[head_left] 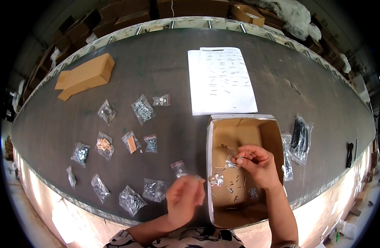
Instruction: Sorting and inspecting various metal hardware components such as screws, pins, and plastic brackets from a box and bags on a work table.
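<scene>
Over the open cardboard box (210, 136), my right hand (259, 166) pinches something small and shiny that I cannot make out. Beneath its fingertips is a small clear bag of hardware (230, 162). Loose screws (231, 188) and another small bag (216, 180) lie on the box floor. My left hand (184, 198), blurred, is left of the box with its fingers curled together; what they hold, if anything, is unclear. Just beyond it a small zip bag (178, 167) rests on the dark table. A bag of metal fittings (154, 190) lies beside this hand.
Several hardware bags spread across the left of the table, including wooden dowels (131, 144) and screws (143, 109). A folded brown carton (89, 76) lies far left. Printed sheets (223, 82) lie beyond the box. Bagged black parts (300, 140) are to its right.
</scene>
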